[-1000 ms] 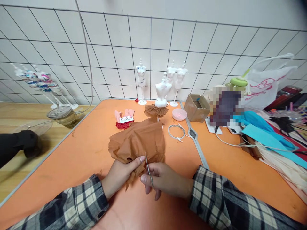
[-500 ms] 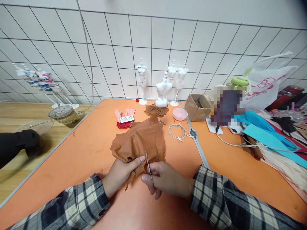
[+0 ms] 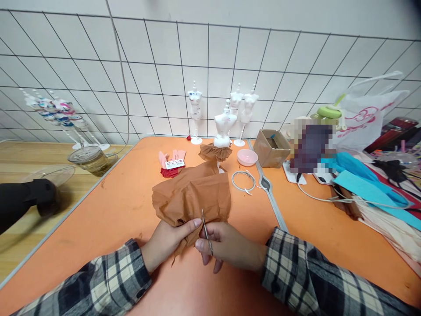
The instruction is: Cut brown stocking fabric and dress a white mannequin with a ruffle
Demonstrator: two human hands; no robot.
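Observation:
A wrinkled piece of brown fabric [image 3: 194, 193] is spread in front of me, its near edge pinched between the thumb and fingers of my left hand [image 3: 174, 237]. My right hand [image 3: 223, 245] grips small metal scissors [image 3: 206, 230], thumb and fingers round the handles. The blades point away from me and lie against the fabric, just right of my left thumb. Whether they are parted I cannot tell. Behind the fabric stands a white miniature dress form [image 3: 225, 127] with a gathered brown ruffle [image 3: 215, 152] at its base.
More small dress forms [image 3: 195, 109] stand by the tiled wall. Right of the fabric are a wire coil [image 3: 243, 181], a pink bowl [image 3: 247, 157] and a cardboard box [image 3: 271, 148]. Pink and red cloth pieces [image 3: 172, 171] lie to the left. Cables and blue fabric [image 3: 371, 188] crowd the far right.
The fabric's right part has shifted slightly to the right and lies a bit flatter. Both hands and the scissors have moved only a little, to the right.

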